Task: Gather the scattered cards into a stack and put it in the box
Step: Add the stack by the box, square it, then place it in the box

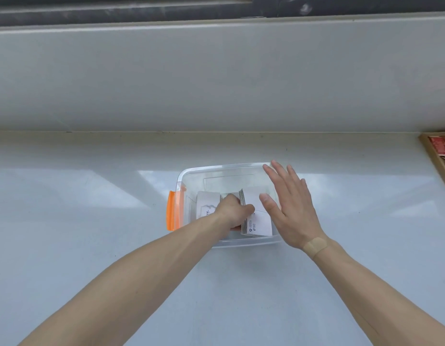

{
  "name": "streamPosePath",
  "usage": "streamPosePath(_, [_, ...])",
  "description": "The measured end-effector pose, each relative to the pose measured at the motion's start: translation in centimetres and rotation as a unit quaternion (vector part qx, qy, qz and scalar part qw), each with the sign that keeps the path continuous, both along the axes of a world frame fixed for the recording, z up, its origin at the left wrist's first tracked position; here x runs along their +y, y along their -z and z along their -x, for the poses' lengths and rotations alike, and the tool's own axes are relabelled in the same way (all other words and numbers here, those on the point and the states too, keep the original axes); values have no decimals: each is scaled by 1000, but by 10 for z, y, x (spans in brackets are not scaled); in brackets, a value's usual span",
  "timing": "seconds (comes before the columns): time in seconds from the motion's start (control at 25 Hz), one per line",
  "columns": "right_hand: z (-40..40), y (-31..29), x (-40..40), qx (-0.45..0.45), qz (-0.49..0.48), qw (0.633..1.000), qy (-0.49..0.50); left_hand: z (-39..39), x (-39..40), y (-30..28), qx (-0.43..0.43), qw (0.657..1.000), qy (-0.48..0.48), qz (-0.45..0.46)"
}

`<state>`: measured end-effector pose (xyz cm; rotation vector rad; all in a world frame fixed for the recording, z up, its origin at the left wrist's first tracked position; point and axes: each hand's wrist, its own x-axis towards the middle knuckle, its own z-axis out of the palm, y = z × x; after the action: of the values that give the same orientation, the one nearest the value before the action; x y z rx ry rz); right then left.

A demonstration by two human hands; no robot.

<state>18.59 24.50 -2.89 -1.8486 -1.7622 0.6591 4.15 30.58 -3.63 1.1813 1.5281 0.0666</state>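
Forearms reach in from the near edge, both bare, crossing a pale glossy white counter toward its middle. On the right wrist sits a tan adhesive bandage. Just past it, the right hand is spread flat with fingers apart and palm down, gripping nothing; it hovers over the 3 o'clock side of a clear rectangular plastic box, though whether it touches the rim cannot be told. The left hand is down inside the box, fingers curled and clamped on a thick stack of white printed cards, whose layered edges show beside the knuckles. The stack lies within the box, toward its near right part, with small printed marks on the top card. More white cards lie at 9 o'clock of that hand, also inside the box. An orange plastic latch clips the box's 9 o'clock wall. Farther off, at 2 o'clock, a wooden tray holding red-and-white items pokes in from the frame's edge. Beyond the counter rises a grey wall ledge under a dark window frame.
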Motion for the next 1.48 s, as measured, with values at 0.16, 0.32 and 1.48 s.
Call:
streamPosePath(0.16, [0,0,-1,7,-2,1000,2,-3,2,1,103,985,129,-57])
streamPosePath(0.32, [0,1,0,15,-4,1000,8,-3,2,1,180,959,188,-110])
streamPosePath(1.48, [1,-1,-2,-58,3,998,12,-20,1,9,224,942,248,7])
